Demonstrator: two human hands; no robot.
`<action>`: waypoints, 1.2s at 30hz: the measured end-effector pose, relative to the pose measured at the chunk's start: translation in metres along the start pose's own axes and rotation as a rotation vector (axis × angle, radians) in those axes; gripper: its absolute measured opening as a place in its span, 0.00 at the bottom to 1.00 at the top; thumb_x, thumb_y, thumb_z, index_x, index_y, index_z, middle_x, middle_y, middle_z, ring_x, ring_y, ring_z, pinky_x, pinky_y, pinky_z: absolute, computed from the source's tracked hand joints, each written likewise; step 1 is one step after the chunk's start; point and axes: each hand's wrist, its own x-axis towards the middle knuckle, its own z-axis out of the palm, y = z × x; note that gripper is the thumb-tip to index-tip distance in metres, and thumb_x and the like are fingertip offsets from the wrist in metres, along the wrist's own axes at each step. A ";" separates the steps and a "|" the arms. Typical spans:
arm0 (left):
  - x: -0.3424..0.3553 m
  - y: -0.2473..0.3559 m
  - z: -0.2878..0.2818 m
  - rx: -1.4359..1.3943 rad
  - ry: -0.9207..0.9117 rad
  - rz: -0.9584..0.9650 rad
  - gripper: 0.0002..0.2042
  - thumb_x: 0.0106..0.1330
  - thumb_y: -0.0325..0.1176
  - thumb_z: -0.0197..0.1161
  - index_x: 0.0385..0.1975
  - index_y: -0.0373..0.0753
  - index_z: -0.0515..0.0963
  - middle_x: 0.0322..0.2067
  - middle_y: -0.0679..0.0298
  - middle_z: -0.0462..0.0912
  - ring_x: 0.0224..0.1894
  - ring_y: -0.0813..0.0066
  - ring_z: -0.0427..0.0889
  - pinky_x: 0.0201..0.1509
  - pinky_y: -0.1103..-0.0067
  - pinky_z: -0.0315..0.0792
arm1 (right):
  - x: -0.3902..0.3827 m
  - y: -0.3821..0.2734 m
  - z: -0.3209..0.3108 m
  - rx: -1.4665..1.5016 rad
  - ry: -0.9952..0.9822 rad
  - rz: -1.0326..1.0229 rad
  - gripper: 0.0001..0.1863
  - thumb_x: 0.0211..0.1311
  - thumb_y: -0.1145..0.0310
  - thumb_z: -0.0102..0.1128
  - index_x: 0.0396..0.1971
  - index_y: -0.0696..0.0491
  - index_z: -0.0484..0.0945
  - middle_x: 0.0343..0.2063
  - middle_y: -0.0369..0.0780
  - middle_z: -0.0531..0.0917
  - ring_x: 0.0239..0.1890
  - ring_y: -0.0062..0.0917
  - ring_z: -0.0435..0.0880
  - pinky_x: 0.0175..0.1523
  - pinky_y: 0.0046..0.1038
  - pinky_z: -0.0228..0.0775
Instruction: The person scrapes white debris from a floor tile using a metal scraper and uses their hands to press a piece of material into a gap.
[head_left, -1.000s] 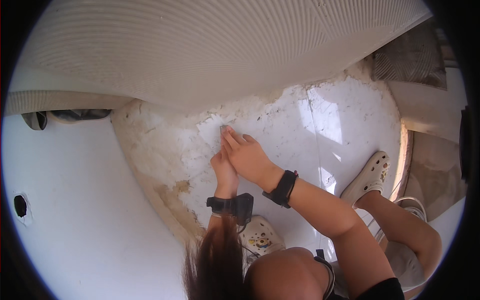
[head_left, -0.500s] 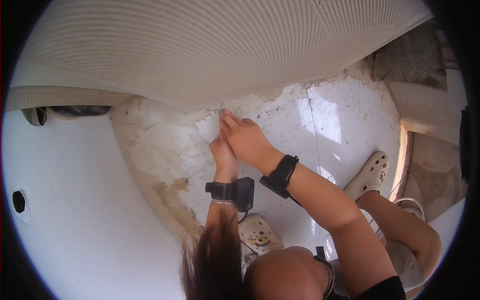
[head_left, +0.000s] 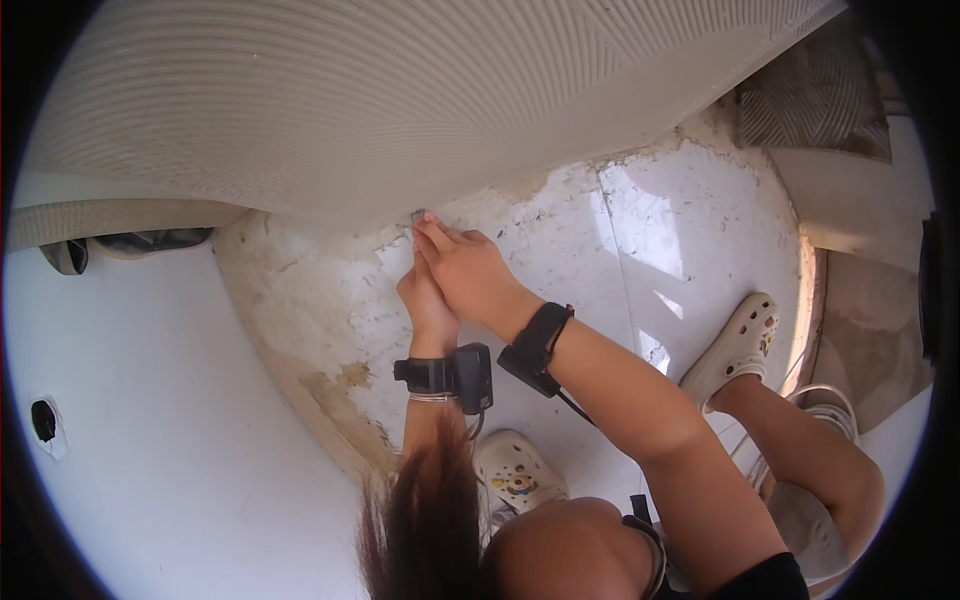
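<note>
One round dark hole (head_left: 43, 420) marks the smooth white wall (head_left: 170, 400) at left. By the far edge of the stained white floor (head_left: 570, 275) is a small flat grey piece (head_left: 418, 214); the left hand (head_left: 428, 305), grip hidden, presses against the right hand (head_left: 468, 275), whose fingers pinch the piece.

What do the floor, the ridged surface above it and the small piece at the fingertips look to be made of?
Floor: probably glazed tile, glossy white under dirt, from the bright reflections and straight joint.
Ridged surface: likely cement-like adhesive or plaster, matte greyish beige, with combed grooves.
Small piece: greyish, perhaps metal; the right hand hides most of it.
</note>
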 end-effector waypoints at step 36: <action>-0.030 -0.020 0.007 0.149 0.051 -0.066 0.20 0.63 0.42 0.45 0.42 0.28 0.69 0.30 0.66 0.74 0.27 0.85 0.71 0.24 0.88 0.64 | -0.037 0.009 -0.020 0.054 -0.080 0.049 0.20 0.45 0.72 0.50 0.43 0.59 0.68 0.49 0.40 0.67 0.53 0.24 0.65 0.59 0.36 0.50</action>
